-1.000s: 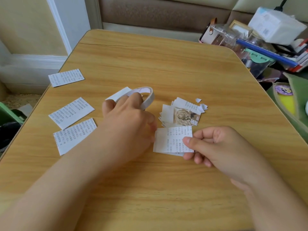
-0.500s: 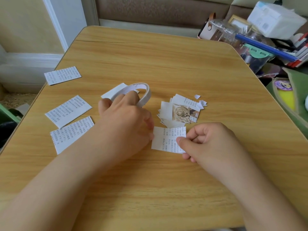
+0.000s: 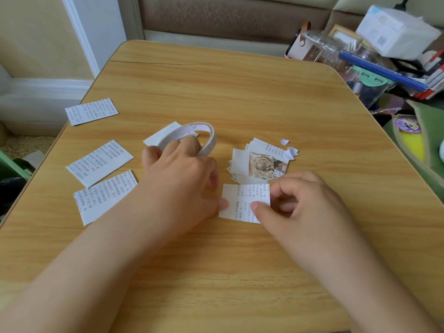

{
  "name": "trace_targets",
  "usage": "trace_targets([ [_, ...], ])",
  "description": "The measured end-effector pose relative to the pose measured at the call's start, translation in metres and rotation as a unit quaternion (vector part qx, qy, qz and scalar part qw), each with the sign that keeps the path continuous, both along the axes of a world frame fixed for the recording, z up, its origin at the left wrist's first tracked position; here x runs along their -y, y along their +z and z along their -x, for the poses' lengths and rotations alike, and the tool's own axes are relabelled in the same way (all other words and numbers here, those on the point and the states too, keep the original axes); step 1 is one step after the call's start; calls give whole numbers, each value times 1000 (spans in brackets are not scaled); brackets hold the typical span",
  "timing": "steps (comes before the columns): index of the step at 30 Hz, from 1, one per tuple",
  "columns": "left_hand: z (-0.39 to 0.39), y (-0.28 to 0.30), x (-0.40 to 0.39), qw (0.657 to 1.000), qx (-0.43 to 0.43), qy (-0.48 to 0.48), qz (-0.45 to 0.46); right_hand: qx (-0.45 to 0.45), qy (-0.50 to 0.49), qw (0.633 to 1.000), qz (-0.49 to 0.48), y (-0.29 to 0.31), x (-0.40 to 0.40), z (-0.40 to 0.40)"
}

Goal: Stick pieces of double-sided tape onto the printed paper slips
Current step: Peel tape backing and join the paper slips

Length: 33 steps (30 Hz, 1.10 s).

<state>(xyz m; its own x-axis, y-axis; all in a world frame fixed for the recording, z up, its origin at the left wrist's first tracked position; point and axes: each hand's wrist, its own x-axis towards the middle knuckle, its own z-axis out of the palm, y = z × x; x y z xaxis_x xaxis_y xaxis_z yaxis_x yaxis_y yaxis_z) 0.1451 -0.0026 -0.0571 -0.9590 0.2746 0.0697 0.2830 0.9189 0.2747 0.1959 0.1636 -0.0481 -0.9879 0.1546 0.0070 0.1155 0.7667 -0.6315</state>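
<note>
Right hand point(image 3: 305, 207) had slid onto the slip point(image 3: 242, 203) mid-table point(image 3: 240, 92) — thumb pinching it, fingers curled. Left hand point(image 3: 180, 179) gripped the white tape ring point(image 3: 204, 138) — thumb on the slip's left edge. Scrap pile point(image 3: 262, 162) just behind.

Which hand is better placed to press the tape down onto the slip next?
Right. The right hand already has its thumb on the slip, while the left hand has fingers through the tape roll and only touches the slip's left edge.
</note>
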Motion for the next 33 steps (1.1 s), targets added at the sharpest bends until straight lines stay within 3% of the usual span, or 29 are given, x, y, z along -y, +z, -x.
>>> trace_targets([
  [3, -1, 0, 0, 1000, -1, 4, 0, 26, 6, 1000, 16, 0, 1, -1],
  [7, -1, 0, 1, 1000, 2, 8, -6, 65, 16, 991, 118, 2, 4, 0],
  [11, 0, 0, 1, 999, -7, 7, -30, 20, 3, 991, 135, 0, 1, 3],
  [13, -2, 0, 3, 994, -38, 17, -97, -28, 2, 985, 173, 2, 0, 7],
  [16, -4, 16, 6, 948, -72, 88, -297, -100, 13, 958, 269, 11, -2, 14],
  [18, -4, 24, 7, 909, -38, 125, -396, -122, 24, 933, 337, 17, -3, 17],
  [21, -7, 34, 7, 854, 30, 127, -504, -132, 49, 921, 363, 21, 1, 21],
  [24, -11, 39, 8, 818, 81, 104, -559, -136, 61, 917, 369, 21, 6, 23],
  [29, -10, 35, 14, 792, 119, 36, -597, -144, 74, 910, 382, 21, 14, 25],
  [33, -8, 30, 15, 782, 114, 35, -612, -153, 78, 910, 378, 21, 18, 26],
])
